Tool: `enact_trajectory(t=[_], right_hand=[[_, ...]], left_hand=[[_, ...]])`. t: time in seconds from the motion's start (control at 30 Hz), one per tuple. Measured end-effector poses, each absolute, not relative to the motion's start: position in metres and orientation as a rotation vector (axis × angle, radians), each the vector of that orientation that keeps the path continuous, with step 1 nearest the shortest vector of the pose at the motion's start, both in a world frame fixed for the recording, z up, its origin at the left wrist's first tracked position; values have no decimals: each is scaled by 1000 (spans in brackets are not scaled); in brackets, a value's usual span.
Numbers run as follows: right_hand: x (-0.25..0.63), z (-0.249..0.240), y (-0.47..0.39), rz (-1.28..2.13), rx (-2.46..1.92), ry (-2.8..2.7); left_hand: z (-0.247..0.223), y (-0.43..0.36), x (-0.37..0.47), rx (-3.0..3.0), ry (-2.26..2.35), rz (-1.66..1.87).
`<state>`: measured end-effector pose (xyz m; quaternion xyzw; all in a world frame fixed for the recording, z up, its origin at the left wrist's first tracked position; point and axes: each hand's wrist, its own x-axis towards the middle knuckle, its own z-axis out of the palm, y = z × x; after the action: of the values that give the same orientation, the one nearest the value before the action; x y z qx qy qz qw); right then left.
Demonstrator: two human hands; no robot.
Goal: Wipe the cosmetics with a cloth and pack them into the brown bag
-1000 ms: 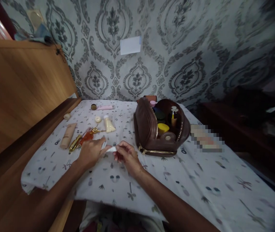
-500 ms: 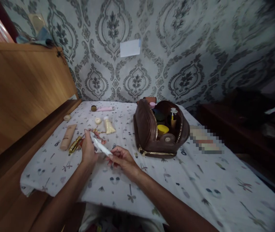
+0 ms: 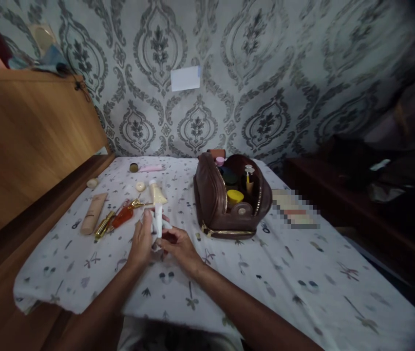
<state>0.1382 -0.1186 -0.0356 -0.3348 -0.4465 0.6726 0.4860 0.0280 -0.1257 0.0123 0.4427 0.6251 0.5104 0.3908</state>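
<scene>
A slim white tube stands nearly upright between my two hands over the cloth. My left hand is closed around a crumpled white tissue or wipe on the tube's left side. My right hand pinches the tube's lower end; its fingertips are partly hidden. Just beyond the hands lie a cream-coloured tube and a small round cream item. To the left are an orange-red item with a gold part, a gold cylinder and a beige tube.
An open brown makeup bag stands on the right, with a yellow round item inside. A pink tube-like item lies at the back. A wooden panel borders the left side. A blurred-out flat item lies right of the bag.
The white tube has turned from slanting across to nearly upright. My hands have come closer together, and the whole view has shifted slightly.
</scene>
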Motion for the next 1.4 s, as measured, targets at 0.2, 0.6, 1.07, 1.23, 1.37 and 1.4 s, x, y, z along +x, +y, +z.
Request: enact_trajectory(t=[0.2,0.6,1.07,1.23,1.37,1.4], right_hand=[[144,-22,-118,1587,-814,-883],[147,-13,-123,1664,-803,-719],[144,-22,-117,1777,-839,-627],[148,-22,-115,1840,-855,-642],[151,-21,-112,1853,-900,-634],[151,-22,-111,1858,-900,-628]], left_hand=[[11,-138,25,1355,1498,1302],[7,-141,15,1450,1548,1207],[101,-100,52,2091,1294,1465],[129,-54,90,2356,1004,1408],[140,-7,113,2395,1085,1321],[141,4,118,2410,1101,1296]])
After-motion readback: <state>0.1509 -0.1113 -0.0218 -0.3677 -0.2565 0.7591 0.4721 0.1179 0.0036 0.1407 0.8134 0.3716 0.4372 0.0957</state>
